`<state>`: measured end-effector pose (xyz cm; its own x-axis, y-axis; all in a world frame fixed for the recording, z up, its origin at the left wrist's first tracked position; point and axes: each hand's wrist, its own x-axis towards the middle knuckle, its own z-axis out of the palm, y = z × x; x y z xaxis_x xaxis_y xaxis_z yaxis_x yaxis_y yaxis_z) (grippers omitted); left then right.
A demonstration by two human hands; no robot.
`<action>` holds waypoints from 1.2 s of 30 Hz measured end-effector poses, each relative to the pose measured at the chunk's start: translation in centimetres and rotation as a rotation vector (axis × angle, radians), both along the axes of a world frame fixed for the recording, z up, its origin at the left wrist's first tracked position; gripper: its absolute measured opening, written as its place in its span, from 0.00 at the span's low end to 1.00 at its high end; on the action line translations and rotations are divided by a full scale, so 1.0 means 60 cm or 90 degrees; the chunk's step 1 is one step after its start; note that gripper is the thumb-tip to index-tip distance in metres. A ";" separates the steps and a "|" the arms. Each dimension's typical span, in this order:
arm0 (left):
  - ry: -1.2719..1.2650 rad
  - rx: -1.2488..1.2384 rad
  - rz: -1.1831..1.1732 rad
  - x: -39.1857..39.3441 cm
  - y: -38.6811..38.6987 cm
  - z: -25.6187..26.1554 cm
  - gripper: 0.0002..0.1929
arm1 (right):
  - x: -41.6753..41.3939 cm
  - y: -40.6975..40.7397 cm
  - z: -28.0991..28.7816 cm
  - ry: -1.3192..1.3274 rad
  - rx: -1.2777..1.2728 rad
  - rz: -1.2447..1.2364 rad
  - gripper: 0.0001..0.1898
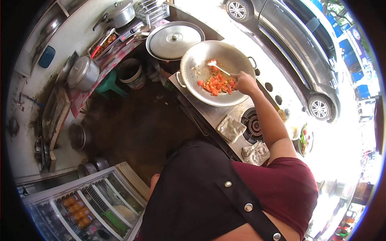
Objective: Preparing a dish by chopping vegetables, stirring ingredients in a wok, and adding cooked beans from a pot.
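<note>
A large metal wok (pixel 208 54) with two loop handles sits on the stove. Chopped red tomatoes (pixel 215 86) with other small pieces lie in its lower middle. My right hand (pixel 243 82) reaches over the wok's right side and is closed on the handle of a white ladle or spoon (pixel 217 66), whose bowl rests among reddish bits above the tomatoes. My left hand (pixel 154 182) hangs low beside the black apron (pixel 193 192); only a small part shows, and its fingers are hidden.
A folded cloth (pixel 231 129) and a crumpled one (pixel 255 153) lie by a bare gas burner (pixel 254 123). A wide lidded pan (pixel 175 39) stands beyond the wok. To the left are a lidded pot (pixel 83 73), a bucket (pixel 131 73) and a green stool (pixel 111 86); a display fridge (pixel 87 195) is lower left.
</note>
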<state>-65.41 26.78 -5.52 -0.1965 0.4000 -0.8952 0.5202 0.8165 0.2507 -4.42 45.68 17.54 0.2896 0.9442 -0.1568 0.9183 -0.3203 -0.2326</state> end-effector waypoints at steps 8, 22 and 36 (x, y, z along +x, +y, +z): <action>-0.037 0.168 -0.093 0.060 0.083 -0.048 0.19 | 0.051 0.058 -0.116 0.144 -0.083 0.092 0.25; -0.044 0.026 -0.046 -0.059 0.008 -0.151 0.20 | 0.070 0.067 -0.120 -0.094 0.017 0.037 0.19; 0.011 0.084 -0.116 -0.042 0.101 -0.063 0.14 | 0.089 -0.077 0.174 -0.216 -0.220 -0.082 0.14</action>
